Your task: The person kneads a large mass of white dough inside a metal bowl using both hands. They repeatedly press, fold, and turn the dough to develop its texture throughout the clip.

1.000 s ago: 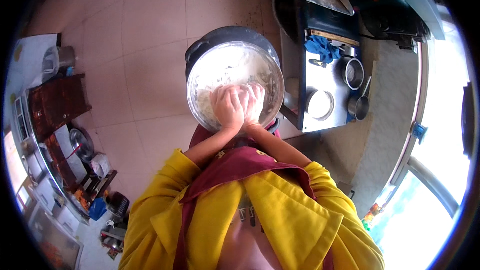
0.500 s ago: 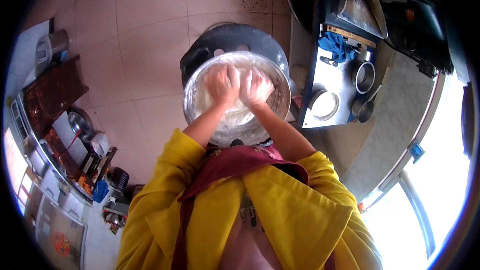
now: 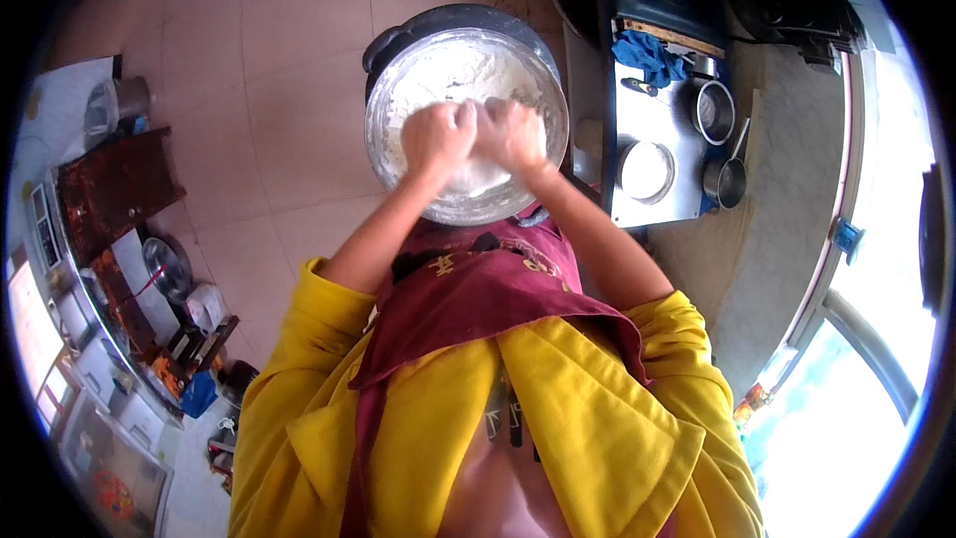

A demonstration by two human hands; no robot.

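A wide metal bowl [image 3: 375, 130] sits in front of me on a dark support. Inside lie loose white flour [image 3: 458, 65] and a pale mass of dough [image 3: 476, 179], partly hidden beneath my hands. Side by side over the dough, my left hand [image 3: 438, 136] and my right hand [image 3: 515, 133] have their fingers curled in, thumbs almost touching. Both are a little blurred by motion, and both seem to grip the dough's far edge. White flour dusts the fingers.
On the right stands a metal-topped counter [image 3: 642, 211] with a round white-filled pan [image 3: 646, 172], a metal bowl [image 3: 713, 112], a saucepan [image 3: 726, 179] and a blue cloth [image 3: 649, 58]. At the left are a rusty brown cabinet [image 3: 115, 184] and a basin [image 3: 166, 269].
My hands have drawn back from the middle of the bowl toward its near side, fingers more curled, leaving flour visible beyond them. The whole view has shifted as my head and body moved.
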